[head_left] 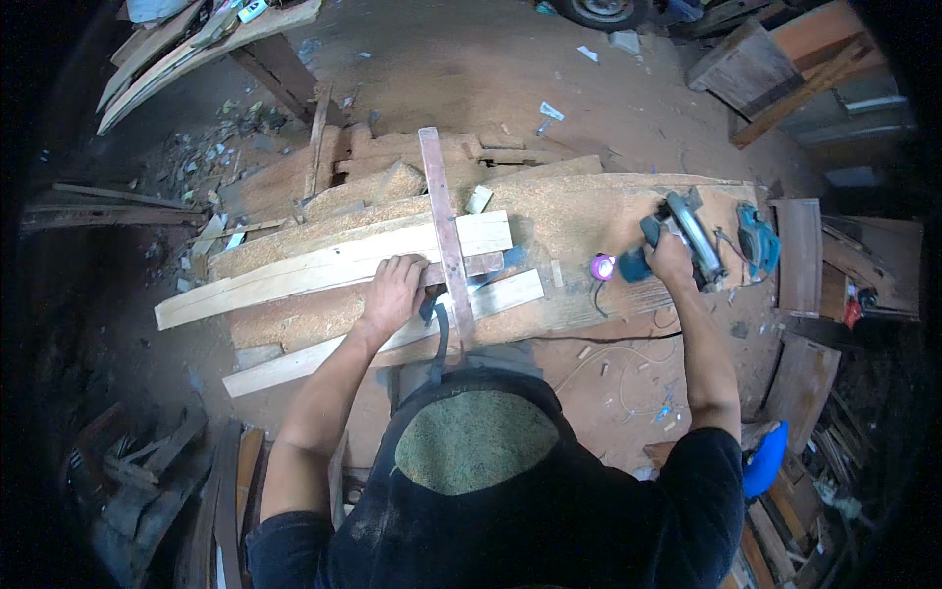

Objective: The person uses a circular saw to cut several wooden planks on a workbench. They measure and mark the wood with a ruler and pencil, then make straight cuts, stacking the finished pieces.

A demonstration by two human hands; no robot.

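My right hand (670,259) is wrapped round the handle of a circular saw (695,236), which rests on the sawdust-covered bench at the right. On the left, my left hand (396,287) has its fingers curled at the crosspiece end of a reddish-brown wooden square (442,196). The long arm of this square lies across two pale planks. One, the far plank (324,265), is wide and touches my left fingertips; the near plank (505,294) is narrower and passes partly under my left forearm. What my left thumb does is hidden.
Past the saw, a teal power tool (758,240) sits at the bench's right end. A purple-pink round object (601,266) and a small wood block (479,199) lie on the bench (569,211). A black cord (608,339) runs along its near edge. Scrap wood (147,461) is piled at lower left.
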